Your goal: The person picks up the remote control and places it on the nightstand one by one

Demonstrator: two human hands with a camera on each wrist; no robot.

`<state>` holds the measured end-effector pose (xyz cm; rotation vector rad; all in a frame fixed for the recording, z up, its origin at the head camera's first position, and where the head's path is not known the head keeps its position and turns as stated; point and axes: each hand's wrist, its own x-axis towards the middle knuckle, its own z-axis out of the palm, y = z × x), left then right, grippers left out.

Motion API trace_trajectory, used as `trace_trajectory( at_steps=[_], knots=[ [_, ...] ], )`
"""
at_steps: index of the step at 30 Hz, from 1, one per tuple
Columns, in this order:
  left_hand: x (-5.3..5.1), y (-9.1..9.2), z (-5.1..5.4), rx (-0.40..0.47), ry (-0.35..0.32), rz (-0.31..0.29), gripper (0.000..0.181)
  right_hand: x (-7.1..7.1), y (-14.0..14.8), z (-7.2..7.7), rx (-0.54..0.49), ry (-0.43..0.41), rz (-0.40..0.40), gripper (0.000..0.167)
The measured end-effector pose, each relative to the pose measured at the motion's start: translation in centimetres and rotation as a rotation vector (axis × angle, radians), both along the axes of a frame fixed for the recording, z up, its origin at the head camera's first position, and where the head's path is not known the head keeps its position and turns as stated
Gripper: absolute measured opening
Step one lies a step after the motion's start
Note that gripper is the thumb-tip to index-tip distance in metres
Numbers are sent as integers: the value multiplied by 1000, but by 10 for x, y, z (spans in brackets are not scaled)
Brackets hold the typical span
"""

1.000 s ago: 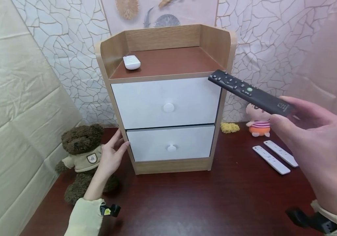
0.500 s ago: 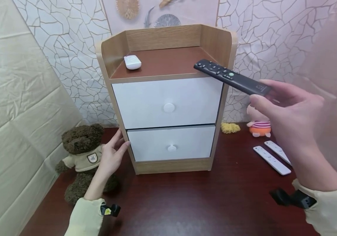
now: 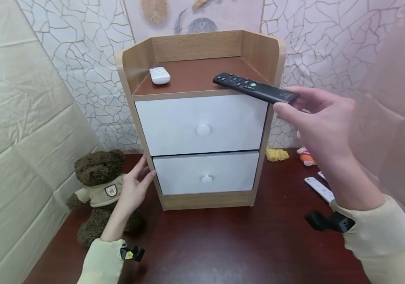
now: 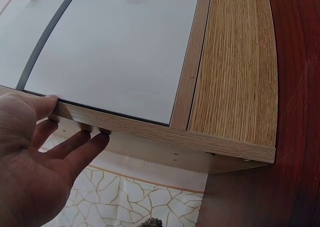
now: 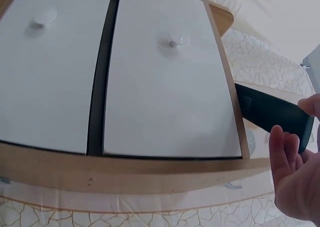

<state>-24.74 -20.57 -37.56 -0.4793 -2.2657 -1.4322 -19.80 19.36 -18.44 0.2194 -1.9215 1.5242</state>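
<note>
My right hand [image 3: 324,114] pinches the near end of a black remote control [image 3: 253,87], thumb on one side and fingers on the other. The remote's button side faces up, and its far end is over the front right of the top shelf [image 3: 202,73] of a small wooden cabinet [image 3: 206,199]. In the right wrist view the remote control [image 5: 272,112] shows its dark underside, partly behind the cabinet edge. My left hand [image 3: 135,189] rests on the cabinet's left side, thumb on the front edge, fairly straight fingers against the side panel. A white remote control [image 3: 159,75] lies on the shelf's left.
Two white drawers, the upper drawer [image 3: 174,126] and lower drawer [image 3: 177,173], are closed. A brown teddy bear [image 3: 97,169] sits left of the cabinet. To the right are a yellow bundle [image 3: 277,154], a partly hidden doll [image 3: 307,157] and white remotes [image 3: 319,189].
My right hand has moved left with the black remote control, from right of the cabinet to over its top shelf. My left hand stays in place.
</note>
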Motion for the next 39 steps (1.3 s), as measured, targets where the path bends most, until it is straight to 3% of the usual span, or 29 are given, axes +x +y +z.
trace_trajectory(
  at_steps=[7,14,23,31,39],
  knots=[
    [0,0,3,-1,-7,-8,63,-11,-13,5,13,39,13,30],
    [-1,-4,3,3,8,-10,64,-15,-26,12,61,-14,4,35],
    [-2,-4,0,8,14,-13,64,-27,-43,13,63,4,27,35],
    [-3,-3,-1,15,21,-27,64,-29,-56,21,191,33,-36,36],
    [-3,-4,-2,10,19,-13,65,-33,-71,36,261,8,-39,40]
  ],
)
